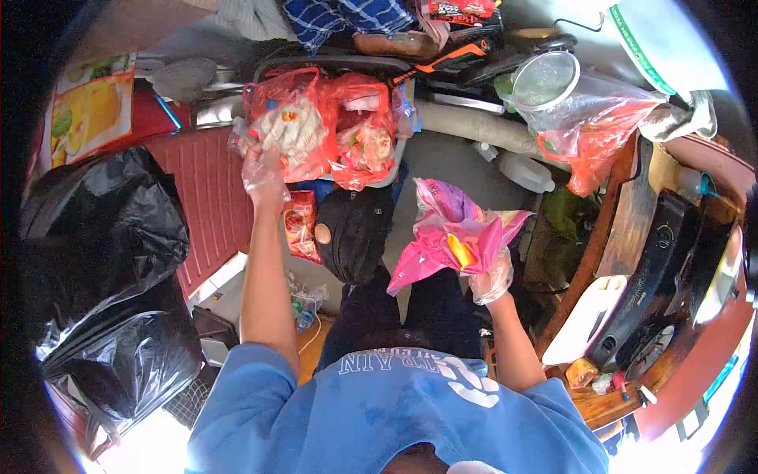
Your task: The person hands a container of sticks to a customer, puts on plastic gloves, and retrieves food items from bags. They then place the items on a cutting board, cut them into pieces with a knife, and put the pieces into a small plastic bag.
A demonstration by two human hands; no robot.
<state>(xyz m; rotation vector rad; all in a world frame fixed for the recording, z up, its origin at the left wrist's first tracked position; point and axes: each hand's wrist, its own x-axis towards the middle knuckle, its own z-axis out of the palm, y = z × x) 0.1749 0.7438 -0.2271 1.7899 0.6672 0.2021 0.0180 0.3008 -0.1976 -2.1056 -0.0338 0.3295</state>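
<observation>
My left hand (pixel 264 175), in a clear plastic glove, reaches the left side of a red plastic bag (pixel 314 150). Its fingers are drawn together against whitish, crumpled contents dotted with orange; what they pinch is hidden. My right hand (pixel 493 278), gloved the same way, grips a pink and purple plastic bag (pixel 450 229) by its right side. The bag gapes upward, showing a yellow piece (pixel 460 250) inside. A second red bag (pixel 365 134) with food-like contents sits beside the first, both in a grey bin (pixel 400 162).
Black plastic bags (pixel 110 229) bulge at the left. A red packet (pixel 301 225) and a black bag (pixel 353 235) lie before my legs. At the right are a wooden shelf (pixel 624 217), a white board (pixel 586 320) and a clear-red bag (pixel 588 130). An orange-handled tool (pixel 450 58) lies behind the bin.
</observation>
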